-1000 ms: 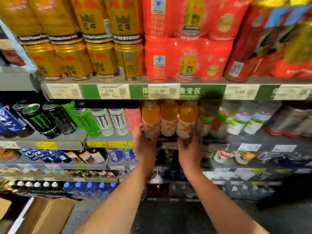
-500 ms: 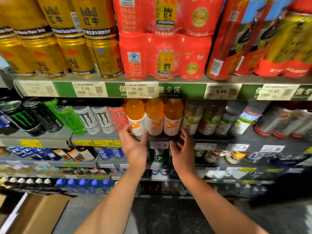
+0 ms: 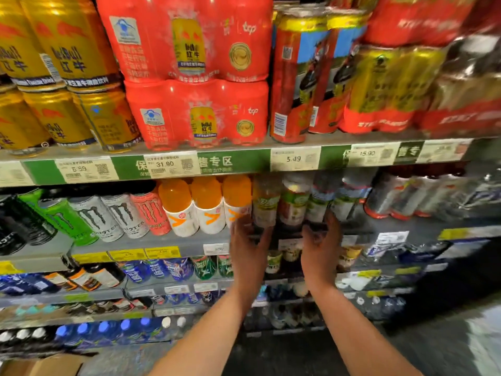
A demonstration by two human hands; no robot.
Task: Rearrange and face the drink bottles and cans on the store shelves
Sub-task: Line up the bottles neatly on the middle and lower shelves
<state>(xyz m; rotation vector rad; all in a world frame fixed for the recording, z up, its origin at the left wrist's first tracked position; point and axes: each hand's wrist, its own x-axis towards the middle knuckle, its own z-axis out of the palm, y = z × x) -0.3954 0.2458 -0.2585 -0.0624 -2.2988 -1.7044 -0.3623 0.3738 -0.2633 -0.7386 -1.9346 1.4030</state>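
I've shifted both hands right, off the orange bottles [image 3: 207, 206] to the green-label bottles [image 3: 294, 203] on the middle shelf [image 3: 173, 241]. Left hand [image 3: 248, 245] and right hand [image 3: 321, 248] bracket them; through blur, fingers look relaxed, gripping nothing. Facing moves along.

Both your bare forearms reach up and forward, side by side. Your left hand [image 3: 248, 248] and right hand [image 3: 320, 248] are raised with palms turned toward each other, fingers extended upward and slightly spread, wrists nearly straight.
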